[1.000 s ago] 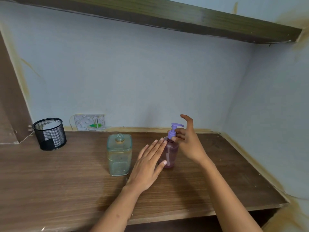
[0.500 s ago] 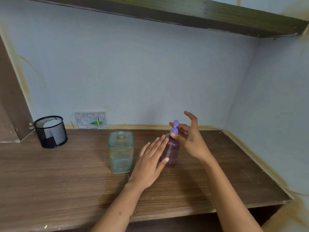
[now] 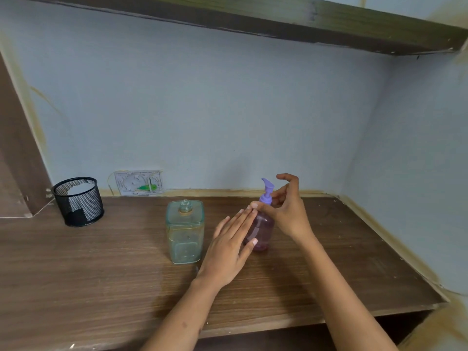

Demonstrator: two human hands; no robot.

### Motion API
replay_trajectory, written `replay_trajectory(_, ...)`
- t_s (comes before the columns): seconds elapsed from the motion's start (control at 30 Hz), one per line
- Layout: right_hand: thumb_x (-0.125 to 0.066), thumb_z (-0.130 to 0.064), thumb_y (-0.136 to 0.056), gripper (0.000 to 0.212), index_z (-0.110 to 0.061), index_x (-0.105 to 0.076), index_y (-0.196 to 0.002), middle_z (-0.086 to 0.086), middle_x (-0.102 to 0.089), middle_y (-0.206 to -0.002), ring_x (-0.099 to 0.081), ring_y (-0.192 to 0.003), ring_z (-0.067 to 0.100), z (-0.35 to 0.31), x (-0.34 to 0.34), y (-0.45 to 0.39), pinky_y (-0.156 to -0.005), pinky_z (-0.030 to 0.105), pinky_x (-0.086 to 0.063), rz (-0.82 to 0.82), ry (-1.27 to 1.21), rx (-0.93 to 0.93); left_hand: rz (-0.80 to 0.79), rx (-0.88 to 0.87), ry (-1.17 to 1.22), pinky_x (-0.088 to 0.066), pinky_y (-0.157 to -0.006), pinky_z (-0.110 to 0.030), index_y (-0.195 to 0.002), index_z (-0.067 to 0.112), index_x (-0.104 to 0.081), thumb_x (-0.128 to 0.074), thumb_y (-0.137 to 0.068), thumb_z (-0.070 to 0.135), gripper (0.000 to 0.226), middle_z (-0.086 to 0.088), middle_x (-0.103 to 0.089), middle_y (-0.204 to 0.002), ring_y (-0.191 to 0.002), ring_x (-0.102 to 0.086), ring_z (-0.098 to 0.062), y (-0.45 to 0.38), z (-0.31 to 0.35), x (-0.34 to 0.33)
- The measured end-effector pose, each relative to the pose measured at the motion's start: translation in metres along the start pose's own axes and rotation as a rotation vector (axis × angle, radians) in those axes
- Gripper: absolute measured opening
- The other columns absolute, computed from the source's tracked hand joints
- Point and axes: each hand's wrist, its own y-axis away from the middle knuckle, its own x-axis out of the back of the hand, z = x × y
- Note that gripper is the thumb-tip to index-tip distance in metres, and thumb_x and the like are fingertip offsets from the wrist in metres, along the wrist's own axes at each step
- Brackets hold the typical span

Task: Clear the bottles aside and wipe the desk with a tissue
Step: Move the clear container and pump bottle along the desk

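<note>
A purple pump bottle stands upright on the brown wooden desk, a little right of centre. My right hand pinches its pump collar with thumb and fingers, index finger raised above the nozzle. My left hand lies flat with straight fingers against the bottle's left side. A square clear greenish bottle without a cap stands just left of my left hand, apart from it.
A black mesh pen cup holding something white sits at the desk's back left. A wall socket plate is behind the bottles. Walls close the back and right; a shelf hangs overhead.
The pump nozzle has turned from pointing right to pointing left and away. My right hand's fingers have shifted round the collar. My left hand stays against the bottle.
</note>
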Motion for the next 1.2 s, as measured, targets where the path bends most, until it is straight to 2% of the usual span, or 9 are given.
replay_trajectory(0.13, -0.074, -0.023, -0.08, 0.076, -0.033, -0.024, -0.136, 0.0, -0.066, -0.112, -0.064, -0.108, 0.011, 0.007, 0.013, 0.001, -0.096, 0.029, -0.049, -0.18, -0.178, 0.017, 0.008, -0.003, 0.0, -0.009, -0.119, -0.028, -0.153, 0.028, -0.015, -0.039, -0.101, 0.04, 0.059, 0.015, -0.012, -0.16, -0.146, -0.008, 0.002, 0.001, 0.0, -0.001)
replay_trajectory(0.3, -0.065, 0.004, -0.085, 0.073, -0.027, -0.025, -0.138, 0.004, -0.074, -0.101, -0.068, -0.103, 0.013, 0.006, 0.019, -0.001, -0.094, 0.027, -0.051, -0.182, -0.266, 0.005, -0.002, -0.002, 0.012, -0.009, -0.119, -0.029, -0.153, 0.029, -0.013, -0.039, -0.101, 0.039, 0.059, 0.016, -0.01, -0.16, -0.145, -0.007, 0.003, 0.0, 0.0, -0.001)
replay_trajectory(0.4, -0.08, -0.005, -0.073, 0.078, -0.027, -0.032, -0.13, 0.003, -0.069, -0.087, -0.068, -0.089, 0.01, 0.006, 0.011, -0.003, -0.09, 0.03, -0.052, -0.063, -0.181, 0.003, 0.011, -0.004, 0.026, -0.011, -0.119, -0.029, -0.153, 0.027, -0.016, -0.042, -0.1, 0.037, 0.06, 0.015, -0.013, -0.16, -0.145, -0.01, 0.002, 0.0, 0.0, -0.001)
replay_trajectory(0.57, -0.085, -0.029, -0.067, 0.079, -0.029, -0.033, -0.126, 0.002, -0.061, -0.093, -0.064, -0.086, 0.011, 0.007, 0.004, 0.001, -0.077, 0.022, -0.051, 0.003, -0.074, 0.004, 0.017, -0.007, 0.02, -0.012, -0.118, -0.03, -0.153, 0.029, -0.014, -0.043, -0.099, 0.037, 0.061, 0.016, -0.013, -0.159, -0.145, -0.01, 0.002, 0.0, -0.001, -0.001)
replay_trajectory(0.7, -0.079, -0.029, -0.072, 0.081, -0.033, -0.028, -0.135, 0.005, -0.067, -0.114, -0.064, -0.109, 0.015, 0.014, 0.011, 0.002, -0.1, 0.039, -0.048, -0.132, -0.253, -0.01, 0.014, -0.002, 0.017, -0.011, -0.119, -0.029, -0.153, 0.029, -0.015, -0.044, -0.1, 0.036, 0.061, 0.016, -0.012, -0.16, -0.145, -0.009, 0.003, -0.001, -0.001, -0.001)
replay_trajectory(0.8, -0.069, -0.009, -0.081, 0.078, -0.029, -0.024, -0.141, 0.011, -0.068, -0.118, -0.064, -0.113, 0.018, 0.014, 0.016, 0.002, -0.099, 0.04, -0.049, -0.215, -0.359, -0.011, 0.01, -0.004, 0.01, -0.011, -0.119, -0.03, -0.153, 0.03, -0.013, -0.043, -0.1, 0.036, 0.061, 0.017, -0.011, -0.16, -0.145, -0.008, 0.003, -0.001, -0.001, -0.001)
replay_trajectory(0.9, -0.07, 0.001, -0.08, 0.075, -0.027, -0.029, -0.136, 0.007, -0.072, -0.105, -0.068, -0.103, 0.017, 0.014, 0.013, 0.0, -0.098, 0.041, -0.051, -0.144, -0.309, -0.013, 0.016, -0.008, 0.018, -0.012, -0.118, -0.03, -0.153, 0.029, -0.015, -0.044, -0.1, 0.035, 0.061, 0.016, -0.013, -0.16, -0.145, -0.01, 0.003, 0.0, -0.001, -0.002)
replay_trajectory(1.03, -0.084, -0.013, -0.069, 0.077, -0.027, -0.035, -0.127, 0.005, -0.067, -0.09, -0.067, -0.09, 0.018, 0.011, 0.004, -0.002, -0.089, 0.034, -0.052, -0.014, -0.162, -0.003, 0.018, -0.005, 0.022, -0.011, -0.119, -0.029, -0.153, 0.029, -0.014, -0.044, -0.1, 0.035, 0.061, 0.016, -0.012, -0.159, -0.145, -0.01, 0.003, 0.0, -0.001, -0.001)
replay_trajectory(1.2, -0.084, -0.03, -0.067, 0.078, -0.031, -0.035, -0.128, 0.002, -0.062, -0.105, -0.063, -0.098, 0.015, 0.011, 0.003, 0.003, -0.087, 0.03, -0.052, -0.046, -0.081, -0.02, 0.005, -0.005, 0.008, -0.009, -0.119, -0.028, -0.153, 0.03, -0.011, -0.041, -0.101, 0.037, 0.061, 0.017, -0.01, -0.16, -0.145, -0.007, 0.004, 0.0, -0.001, -0.001)
